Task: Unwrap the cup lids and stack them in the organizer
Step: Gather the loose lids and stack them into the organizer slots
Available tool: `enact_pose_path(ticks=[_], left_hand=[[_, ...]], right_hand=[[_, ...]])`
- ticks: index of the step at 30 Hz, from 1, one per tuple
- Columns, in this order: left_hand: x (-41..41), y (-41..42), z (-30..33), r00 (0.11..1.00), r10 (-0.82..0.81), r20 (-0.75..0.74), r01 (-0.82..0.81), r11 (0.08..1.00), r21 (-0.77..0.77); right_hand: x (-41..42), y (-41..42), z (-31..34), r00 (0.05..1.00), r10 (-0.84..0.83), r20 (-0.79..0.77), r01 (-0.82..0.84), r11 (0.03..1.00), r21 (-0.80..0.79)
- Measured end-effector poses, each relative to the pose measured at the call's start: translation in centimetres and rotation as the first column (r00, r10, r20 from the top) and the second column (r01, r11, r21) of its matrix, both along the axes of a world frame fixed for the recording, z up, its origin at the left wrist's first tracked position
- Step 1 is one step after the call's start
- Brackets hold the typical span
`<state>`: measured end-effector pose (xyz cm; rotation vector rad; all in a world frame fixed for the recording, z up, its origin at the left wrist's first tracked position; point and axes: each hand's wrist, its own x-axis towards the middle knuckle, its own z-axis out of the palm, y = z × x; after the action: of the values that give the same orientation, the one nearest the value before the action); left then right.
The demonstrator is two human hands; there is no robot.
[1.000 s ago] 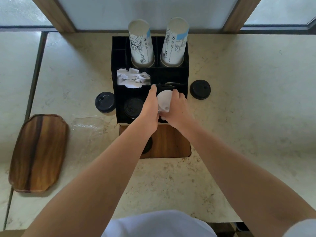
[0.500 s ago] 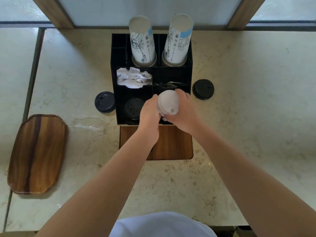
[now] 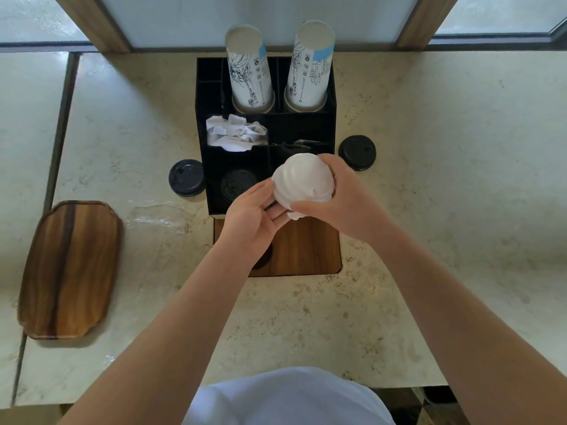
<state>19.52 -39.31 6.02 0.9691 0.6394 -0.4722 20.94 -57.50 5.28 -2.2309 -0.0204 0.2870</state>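
Head camera looks steeply down (close) over the counter [image 3: 429, 210].

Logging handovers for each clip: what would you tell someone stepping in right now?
Right hand grips the stack of white lids above the black organizer. Left hand supports it from below; its grip is unclear.
Done: black lids sit in the front left slot; clear wrap lies on the counter.
Left: seat the white stack, then the two loose black lids.
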Motion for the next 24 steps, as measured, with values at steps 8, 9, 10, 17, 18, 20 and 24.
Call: enact_pose_path(ticks=[8,9,10,17,18,20,24], left_hand=[[-1.1,0.2,1.0,0.994,-0.104,-0.024,0.107,0.987,0.116],[-1.2,0.1,1.1,0.994,-0.111,-0.026,0.113,0.986,0.119],[-1.2,0.1,1.2,0.993,-0.118,-0.026,0.120,0.986,0.117],[-1.4,-0.1,1.7,0.989,-0.146,-0.003,0.146,0.983,0.107],[-1.4,-0.1,1.7,0.989,-0.148,-0.004,0.148,0.983,0.111],[-1.3,-0.1,1.8,0.991,-0.136,-0.012,0.137,0.984,0.111],[-1.6,-0.3,1.8,0.995,-0.094,-0.018,0.095,0.994,0.046]], right_hand=[[-1.1,-1.8,1.7,0.979,0.121,-0.163,-0.102,0.987,0.121],[-1.1,-1.8,1.8,0.975,0.145,-0.166,-0.125,0.985,0.123],[-1.2,-1.7,1.9,0.973,0.157,-0.168,-0.138,0.983,0.122],[-1.4,-0.5,4.3,0.965,0.232,-0.123,-0.223,0.971,0.080],[-1.3,-0.5,4.2,0.966,0.231,-0.117,-0.226,0.972,0.060],[-1.3,-0.6,3.8,0.966,0.236,-0.102,-0.236,0.972,0.010],[-1.3,-0.7,3.2,0.961,0.257,-0.104,-0.271,0.950,-0.157]])
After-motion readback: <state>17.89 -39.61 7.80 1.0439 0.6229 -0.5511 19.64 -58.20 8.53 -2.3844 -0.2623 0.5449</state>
